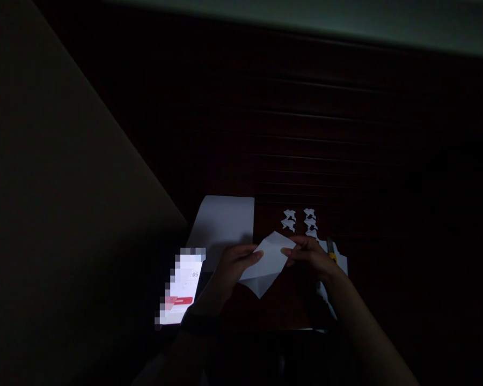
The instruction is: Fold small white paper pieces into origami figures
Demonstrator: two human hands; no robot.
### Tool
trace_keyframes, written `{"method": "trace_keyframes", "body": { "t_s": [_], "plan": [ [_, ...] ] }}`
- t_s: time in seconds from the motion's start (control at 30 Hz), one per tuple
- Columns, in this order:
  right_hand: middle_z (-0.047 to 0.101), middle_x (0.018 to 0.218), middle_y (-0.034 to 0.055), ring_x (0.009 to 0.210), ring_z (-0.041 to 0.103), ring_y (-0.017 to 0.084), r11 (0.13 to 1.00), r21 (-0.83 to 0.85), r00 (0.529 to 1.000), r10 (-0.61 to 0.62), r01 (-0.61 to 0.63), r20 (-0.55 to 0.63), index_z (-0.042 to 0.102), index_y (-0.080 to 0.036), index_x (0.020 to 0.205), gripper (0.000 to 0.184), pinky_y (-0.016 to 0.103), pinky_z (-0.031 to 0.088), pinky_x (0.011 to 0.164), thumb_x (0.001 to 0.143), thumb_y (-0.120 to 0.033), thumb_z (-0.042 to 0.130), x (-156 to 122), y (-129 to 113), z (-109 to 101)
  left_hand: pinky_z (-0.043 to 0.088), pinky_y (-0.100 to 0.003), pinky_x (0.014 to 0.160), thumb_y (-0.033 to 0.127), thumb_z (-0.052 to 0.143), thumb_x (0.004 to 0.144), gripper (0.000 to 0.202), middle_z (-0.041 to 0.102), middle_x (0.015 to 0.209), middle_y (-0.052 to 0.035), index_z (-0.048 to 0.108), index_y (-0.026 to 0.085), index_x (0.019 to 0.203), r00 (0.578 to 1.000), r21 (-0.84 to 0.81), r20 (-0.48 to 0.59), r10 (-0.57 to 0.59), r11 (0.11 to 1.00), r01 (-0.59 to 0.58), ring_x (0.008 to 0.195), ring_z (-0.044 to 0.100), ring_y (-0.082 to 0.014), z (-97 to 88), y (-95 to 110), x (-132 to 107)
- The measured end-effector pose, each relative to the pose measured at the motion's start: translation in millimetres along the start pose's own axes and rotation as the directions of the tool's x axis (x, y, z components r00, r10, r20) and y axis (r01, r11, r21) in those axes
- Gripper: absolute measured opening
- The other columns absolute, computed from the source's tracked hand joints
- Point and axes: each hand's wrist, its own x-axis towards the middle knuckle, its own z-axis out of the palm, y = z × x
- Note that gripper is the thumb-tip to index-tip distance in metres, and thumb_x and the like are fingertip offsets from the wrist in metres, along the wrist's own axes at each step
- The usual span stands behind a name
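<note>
A small white sheet of paper (pixel 269 264), partly folded with creases, is held up between both my hands over a dark table. My left hand (pixel 231 268) pinches its left edge with thumb and fingers. My right hand (pixel 309 256) pinches its upper right edge. Just beyond the paper, several small folded white paper figures (pixel 300 221) lie in two short rows on the table.
A larger white sheet (pixel 225 222) lies flat behind my left hand. A lit phone screen (pixel 183 289) glows to the left of it. A yellow-and-black utility knife (pixel 331 252) rests on paper scraps by my right wrist. The room is very dark.
</note>
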Motion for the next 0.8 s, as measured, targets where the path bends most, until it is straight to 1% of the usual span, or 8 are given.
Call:
{"method": "trace_keyframes", "body": {
  "t_s": [0.17,0.27,0.4,0.53,0.6,0.67,0.77,0.8],
  "plan": [
    [0.069,0.066,0.0032,0.052,0.06,0.012,0.999,0.044,1.0,0.013,-0.013,-0.014,0.071,-0.016,0.09,0.028,0.025,0.048,0.055,0.063,-0.022,0.074,0,1,-3,0.047,-0.03,0.072,0.033,0.068,0.069,0.033,0.071,0.09,-0.007,0.069,0.015,0.097,0.999,-0.028,-0.007,0.032,0.999,-0.032,0.082,0.064,-0.0226,-0.5,1,-1],
    [0.069,0.062,0.0044,0.053,0.062,0.014,0.998,0.052,0.999,0.027,-0.03,0.041,0.072,-0.015,0.087,0.026,0.026,0.05,0.055,0.062,-0.018,0.072,-1,0,-5,0.047,-0.031,0.074,0.031,0.068,0.069,0.032,0.071,0.091,-0.0069,0.069,0.016,0.098,1.0,-0.031,-0.003,0.017,0.999,-0.017,0.084,0.064,-0.0233,-1.8,1,-2],
    [0.069,0.06,0.0065,0.055,0.065,0.017,0.997,0.073,0.994,-0.01,0.003,0.105,0.073,-0.013,0.08,0.019,0.026,0.05,0.055,0.062,-0.015,0.068,-3,0,-7,0.048,-0.032,0.071,0.029,0.066,0.071,0.029,0.071,0.089,-0.0063,0.069,0.018,0.097,1.0,-0.009,-0.005,0.012,1.0,-0.013,0.081,0.064,-0.0226,-4.2,-1,0],
    [0.07,0.065,0.0054,0.055,0.065,0.016,0.994,0.099,0.993,-0.06,0.051,0.098,0.071,-0.015,0.081,0.015,0.025,0.051,0.054,0.067,-0.019,0.068,-3,0,-6,0.048,-0.034,0.073,0.029,0.061,0.073,0.023,0.071,0.088,-0.0057,0.07,0.019,0.092,0.999,0.066,0.013,0.051,0.997,-0.052,0.083,0.064,-0.0234,-5.3,4,-1],
    [0.07,0.069,0.0053,0.055,0.065,0.015,0.993,0.096,0.995,-0.075,0.069,0.067,0.071,-0.016,0.084,0.016,0.024,0.051,0.053,0.068,-0.019,0.069,-2,1,-6,0.048,-0.035,0.076,0.029,0.059,0.075,0.022,0.071,0.089,-0.0059,0.071,0.02,0.091,0.995,0.108,0.021,0.095,0.989,-0.097,0.087,0.063,-0.0244,-5.6,9,-5],
    [0.07,0.069,0.006,0.054,0.065,0.015,0.993,0.088,0.995,-0.08,0.075,0.056,0.071,-0.015,0.085,0.016,0.023,0.05,0.052,0.069,-0.018,0.068,-2,0,-6,0.047,-0.037,0.08,0.028,0.057,0.076,0.021,0.07,0.092,-0.0065,0.071,0.021,0.09,0.982,0.185,0.035,0.183,0.965,-0.187,0.093,0.061,-0.0255,-6.3,15,-12],
    [0.07,0.068,0.0086,0.058,0.066,0.018,0.993,0.096,0.991,-0.08,0.07,0.109,0.071,-0.013,0.085,0.016,0.025,0.05,0.053,0.071,-0.019,0.065,-3,-3,-5,0.043,-0.039,0.088,0.028,0.058,0.076,0.023,0.065,0.108,-0.007,0.069,0.023,0.096,0.931,0.298,0.089,0.353,0.883,-0.363,0.105,0.055,-0.026,-8.0,20,-24],
    [0.07,0.069,0.0096,0.06,0.066,0.019,0.992,0.104,0.988,-0.084,0.071,0.13,0.07,-0.013,0.086,0.017,0.026,0.05,0.054,0.072,-0.019,0.063,-4,-4,-5,0.042,-0.039,0.09,0.027,0.06,0.075,0.024,0.063,0.112,-0.0067,0.068,0.023,0.097,0.925,0.305,0.094,0.368,0.874,-0.379,0.108,0.053,-0.0261,-8.5,20,-27]
  ]
}}
